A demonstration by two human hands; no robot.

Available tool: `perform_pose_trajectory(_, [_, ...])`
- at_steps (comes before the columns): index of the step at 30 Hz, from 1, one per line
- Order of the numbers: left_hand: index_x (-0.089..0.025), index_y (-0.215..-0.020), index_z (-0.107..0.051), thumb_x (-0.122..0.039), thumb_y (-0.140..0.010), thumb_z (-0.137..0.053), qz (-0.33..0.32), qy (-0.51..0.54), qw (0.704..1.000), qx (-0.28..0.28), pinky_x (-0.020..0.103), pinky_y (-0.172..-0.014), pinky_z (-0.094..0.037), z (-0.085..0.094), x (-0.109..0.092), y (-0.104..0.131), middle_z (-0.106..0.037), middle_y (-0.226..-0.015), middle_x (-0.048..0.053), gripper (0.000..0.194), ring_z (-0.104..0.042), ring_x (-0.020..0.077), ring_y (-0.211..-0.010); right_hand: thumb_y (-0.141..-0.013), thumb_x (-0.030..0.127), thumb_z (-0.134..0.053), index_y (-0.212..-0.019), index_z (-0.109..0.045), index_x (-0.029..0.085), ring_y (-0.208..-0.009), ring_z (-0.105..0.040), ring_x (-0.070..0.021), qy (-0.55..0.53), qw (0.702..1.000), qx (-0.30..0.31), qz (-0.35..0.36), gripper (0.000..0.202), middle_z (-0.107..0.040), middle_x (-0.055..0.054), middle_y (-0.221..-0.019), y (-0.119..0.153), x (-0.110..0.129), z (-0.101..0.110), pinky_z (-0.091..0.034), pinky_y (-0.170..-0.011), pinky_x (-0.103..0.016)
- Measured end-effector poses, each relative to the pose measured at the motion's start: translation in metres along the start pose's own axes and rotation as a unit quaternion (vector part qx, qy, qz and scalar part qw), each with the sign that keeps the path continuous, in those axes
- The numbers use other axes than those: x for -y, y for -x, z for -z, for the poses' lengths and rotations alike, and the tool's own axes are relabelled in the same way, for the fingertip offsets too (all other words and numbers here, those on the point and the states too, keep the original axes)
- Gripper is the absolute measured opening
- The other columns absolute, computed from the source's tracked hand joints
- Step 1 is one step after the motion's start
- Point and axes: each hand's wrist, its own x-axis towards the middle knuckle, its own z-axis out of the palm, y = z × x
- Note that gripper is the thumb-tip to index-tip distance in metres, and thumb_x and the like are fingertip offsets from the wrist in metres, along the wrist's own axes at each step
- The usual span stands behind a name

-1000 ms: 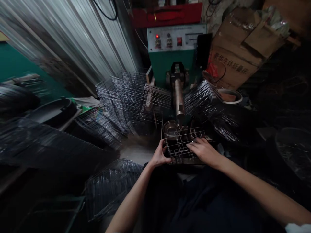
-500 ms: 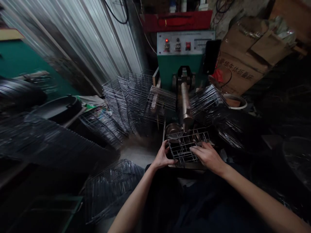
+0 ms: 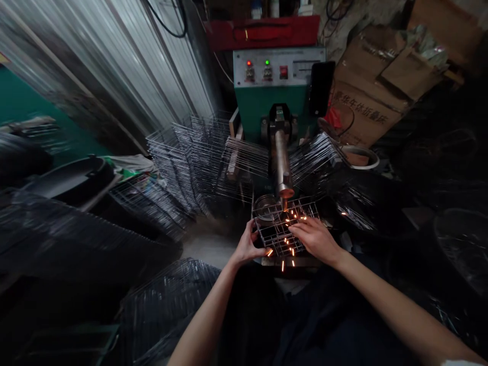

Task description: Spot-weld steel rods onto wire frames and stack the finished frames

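A small wire rack (image 3: 276,235) lies under the metal rod (image 3: 282,160) of a green welding machine (image 3: 274,104). My left hand (image 3: 246,247) grips the rack's left edge, thumb at the near corner and fingers at the far side. My right hand (image 3: 314,239) is on the rack's right part with its fingers pressed together on the wires. The rod's tip (image 3: 285,204) meets the rack's far part, and orange sparks fly from there toward me. Red and green lamps glow on the control panel (image 3: 280,66).
Stacked wire grids (image 3: 190,162) stand left of the machine, and another pile (image 3: 160,305) lies lower left. Loose wires (image 3: 316,157) sit at the right. A cardboard box (image 3: 369,91) and a phone (image 3: 321,89) are at the upper right.
The green lamp has come on, the rod's tip has come down onto the rack, and sparks have appeared. The whole view has shifted slightly; both hands keep their hold.
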Motion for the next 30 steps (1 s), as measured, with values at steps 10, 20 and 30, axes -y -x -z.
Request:
perform_pose_trajectory(10, [-0.026,-0.141,-0.029,-0.027,-0.056,-0.092,0.037,0.038,0.999,0.006,0.056,-0.099,-0.052,0.018,-0.002,-0.028,-0.042,-0.147,0.019,0.106,-0.065,0.0333,-0.114,-0.1,0.028,-0.053,-0.091,-0.067,0.021,-0.086,-0.05,-0.0218,0.037,0.995,-0.031,-0.082,0.018,-0.064,-0.006,-0.086,-0.025,-0.006,-0.01,-0.037,-0.076,-0.032])
perform_pose_trajectory(20, [-0.024,-0.144,-0.03,-0.03,-0.053,-0.093,0.032,-0.048,0.997,-0.049,0.054,-0.1,-0.053,0.022,-0.004,-0.036,-0.047,-0.141,0.017,0.11,-0.063,0.0325,-0.115,-0.096,0.034,-0.06,-0.087,-0.067,0.017,-0.087,-0.051,-0.0241,0.041,0.989,-0.055,-0.132,0.02,-0.063,-0.009,-0.089,-0.032,-0.02,-0.018,-0.039,-0.076,-0.034])
perform_pose_trajectory(30, [-0.023,-0.145,-0.031,-0.03,-0.053,-0.094,0.043,0.007,0.999,-0.01,0.053,-0.097,-0.054,0.037,-0.007,-0.067,-0.04,-0.148,0.02,0.112,-0.066,0.0318,-0.111,-0.096,0.02,-0.056,-0.094,-0.067,0.017,-0.088,-0.053,-0.0245,-0.03,0.993,-0.024,-0.107,0.012,-0.062,-0.009,-0.092,-0.047,-0.043,-0.016,-0.046,-0.082,-0.036])
